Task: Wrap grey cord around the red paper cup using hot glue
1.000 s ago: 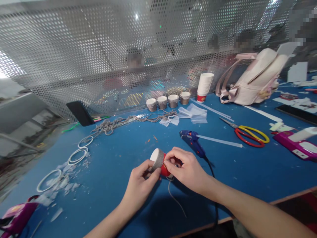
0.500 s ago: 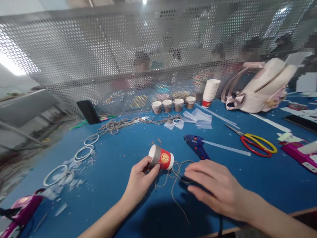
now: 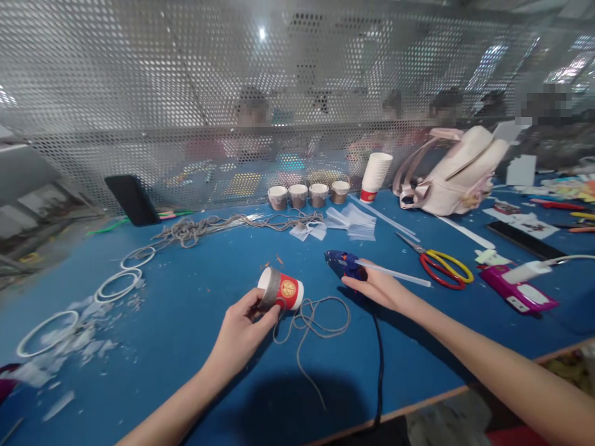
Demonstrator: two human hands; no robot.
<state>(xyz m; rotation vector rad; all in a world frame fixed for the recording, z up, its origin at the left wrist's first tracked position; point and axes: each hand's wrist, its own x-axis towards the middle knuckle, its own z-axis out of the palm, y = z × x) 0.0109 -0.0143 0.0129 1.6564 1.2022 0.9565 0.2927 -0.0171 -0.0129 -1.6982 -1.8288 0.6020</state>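
My left hand (image 3: 248, 322) grips a red and white paper cup (image 3: 289, 290) that lies tilted on its side, its mouth to the left. Grey cord is wound round the cup near the rim, and a loose tail of grey cord (image 3: 320, 331) curls on the table beside it. To the right, my right hand (image 3: 379, 285) is closed round the handle of a blue hot glue gun (image 3: 341, 263). A clear glue stick (image 3: 404, 275) pokes out of the gun's back end. My fingers partly hide the handle.
Behind stand several cord-wrapped cups (image 3: 298, 197), a stack of paper cups (image 3: 375, 176) and a pink backpack (image 3: 453, 176). Scissors (image 3: 441, 266) and a magenta power strip (image 3: 515, 291) lie right. White rings (image 3: 118, 285), a tangle of cord (image 3: 186, 230) and a phone (image 3: 131, 199) are left.
My right hand has moved forward from above the loose cord to the glue gun and closed on its handle. My left hand still holds the cup. The view has shifted right.
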